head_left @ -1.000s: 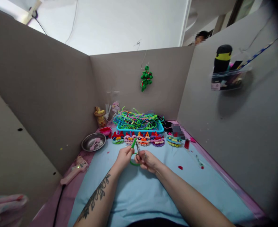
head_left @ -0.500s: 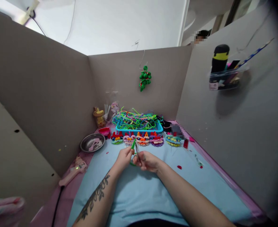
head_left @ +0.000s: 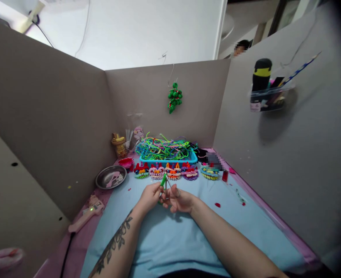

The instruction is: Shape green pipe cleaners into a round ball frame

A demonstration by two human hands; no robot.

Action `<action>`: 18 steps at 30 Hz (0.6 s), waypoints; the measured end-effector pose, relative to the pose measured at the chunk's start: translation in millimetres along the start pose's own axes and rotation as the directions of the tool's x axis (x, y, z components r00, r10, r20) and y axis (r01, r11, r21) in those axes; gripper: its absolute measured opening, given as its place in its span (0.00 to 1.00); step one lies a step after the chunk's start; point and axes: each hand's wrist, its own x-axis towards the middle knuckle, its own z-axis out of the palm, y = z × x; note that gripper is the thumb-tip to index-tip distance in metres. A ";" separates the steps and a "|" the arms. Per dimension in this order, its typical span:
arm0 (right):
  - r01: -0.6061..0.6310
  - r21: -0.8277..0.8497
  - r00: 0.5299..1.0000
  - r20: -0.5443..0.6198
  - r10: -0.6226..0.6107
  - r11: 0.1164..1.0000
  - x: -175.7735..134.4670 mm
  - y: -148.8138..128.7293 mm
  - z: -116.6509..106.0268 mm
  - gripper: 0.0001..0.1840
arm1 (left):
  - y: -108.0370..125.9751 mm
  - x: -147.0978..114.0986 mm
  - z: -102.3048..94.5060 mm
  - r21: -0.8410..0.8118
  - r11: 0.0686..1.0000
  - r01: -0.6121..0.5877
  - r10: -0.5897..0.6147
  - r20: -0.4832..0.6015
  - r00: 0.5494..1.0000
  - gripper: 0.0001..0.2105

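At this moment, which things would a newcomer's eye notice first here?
Probably the tangle of bright cords, heaped in a blue tray at the back of the table, with a row of colourful toy faces in front. Nearer, the left hand holds a green strip beside the scissors in the right hand. Above, a green ornament hangs against the back wall.

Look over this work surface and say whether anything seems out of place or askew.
One red scrap lies loose on the blue cloth, like litter. The blue-and-yellow figure sits apart from the other four figures, breaking the row's spacing.
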 end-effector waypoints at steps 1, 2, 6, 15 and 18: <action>0.000 0.008 1.000 -0.015 0.000 1.000 0.5 0.9 -0.5 0.38 | -0.1 0.1 -0.2 0.003 1.000 -0.004 0.004 -0.005 1.000 0.10; 0.008 0.012 1.000 -0.030 -0.008 1.000 0.9 1.7 -0.6 0.38 | -0.1 0.2 -0.6 0.009 1.000 -0.013 0.013 -0.013 1.000 0.10; 0.067 0.012 0.995 -0.078 -0.065 0.998 2.6 4.2 2.5 0.40 | -0.5 0.7 -1.3 0.010 1.000 -0.013 0.013 -0.004 1.000 0.10; 0.098 0.100 0.982 -0.173 -0.079 0.990 2.7 2.3 8.3 0.37 | -6.8 2.3 -2.4 0.224 0.971 -0.087 0.109 -0.091 0.990 0.11; 0.095 0.110 0.978 -0.198 -0.072 0.989 2.2 1.5 6.9 0.35 | -8.4 2.4 -2.8 0.228 0.971 -0.077 0.100 -0.088 0.991 0.11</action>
